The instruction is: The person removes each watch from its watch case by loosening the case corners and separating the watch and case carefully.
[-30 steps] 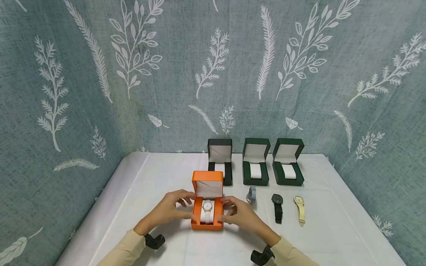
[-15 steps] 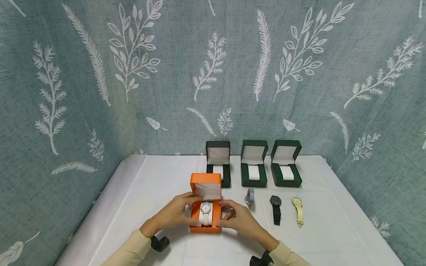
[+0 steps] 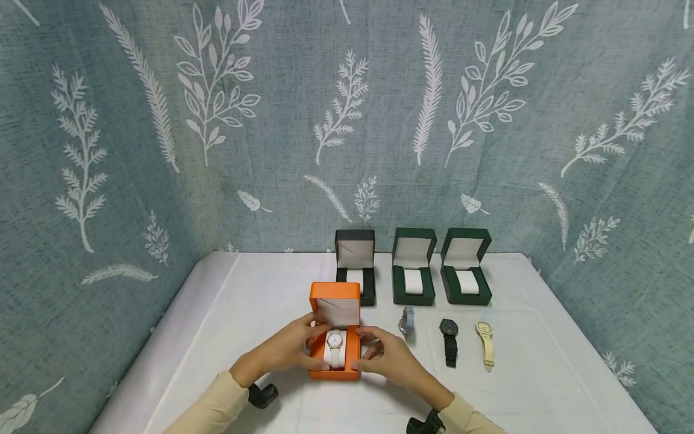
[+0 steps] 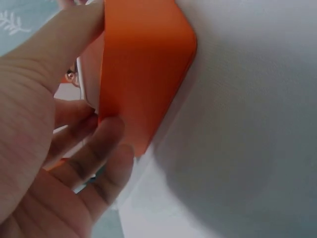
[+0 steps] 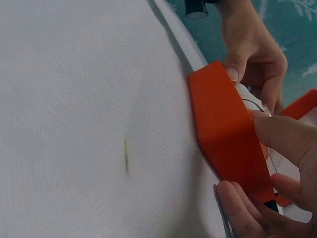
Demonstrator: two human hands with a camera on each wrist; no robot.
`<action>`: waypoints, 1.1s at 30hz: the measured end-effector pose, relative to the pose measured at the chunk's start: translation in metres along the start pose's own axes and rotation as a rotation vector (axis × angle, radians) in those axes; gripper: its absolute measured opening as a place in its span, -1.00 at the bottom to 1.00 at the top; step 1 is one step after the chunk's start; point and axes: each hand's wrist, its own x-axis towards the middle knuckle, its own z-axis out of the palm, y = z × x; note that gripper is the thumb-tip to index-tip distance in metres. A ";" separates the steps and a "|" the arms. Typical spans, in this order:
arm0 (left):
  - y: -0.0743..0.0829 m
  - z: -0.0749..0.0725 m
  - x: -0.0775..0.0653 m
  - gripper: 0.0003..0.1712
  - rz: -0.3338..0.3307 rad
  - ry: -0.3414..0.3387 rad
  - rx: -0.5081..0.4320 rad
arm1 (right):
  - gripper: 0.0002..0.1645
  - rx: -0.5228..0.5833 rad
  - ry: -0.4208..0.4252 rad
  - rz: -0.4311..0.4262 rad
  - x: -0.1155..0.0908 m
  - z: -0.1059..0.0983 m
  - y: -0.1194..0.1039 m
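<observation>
An orange watch box (image 3: 335, 375) stands with its lid raised on the white table. Inside, a white-strapped watch (image 3: 335, 341) sits round a white cushion (image 3: 343, 354). My left hand (image 3: 293, 348) grips the box's left side, thumb at the front edge and index finger reaching in by the hinge. Its other fingers lie against the outer wall in the left wrist view. With thumb toward the front and fingers toward the back, my right hand (image 3: 391, 358) holds the right side. The right wrist view shows its thumb (image 5: 277, 130) over the rim, near the watch.
Behind stand a black watch box (image 3: 369, 286) and two green watch boxes (image 3: 398, 292) (image 3: 452, 293), all with raised lids and white cushions. A blue-strapped watch (image 3: 409, 319), a black watch (image 3: 450, 343) and a yellow watch (image 3: 487, 343) lie to the right.
My left hand has shifted right, so its thumb and index finger now reach over the orange box's left rim. My right hand stays at the right side; the watch stays in place.
</observation>
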 end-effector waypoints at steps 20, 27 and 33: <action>0.007 -0.005 0.007 -0.19 -0.005 -0.005 0.153 | -0.21 -0.010 -0.002 0.024 0.002 0.001 0.003; 0.007 -0.007 0.010 -0.19 -0.013 -0.014 0.203 | -0.21 -0.009 -0.005 0.019 0.002 0.002 0.004; 0.008 -0.009 0.013 -0.22 -0.004 -0.015 0.186 | -0.21 0.001 -0.004 0.030 0.003 0.000 0.003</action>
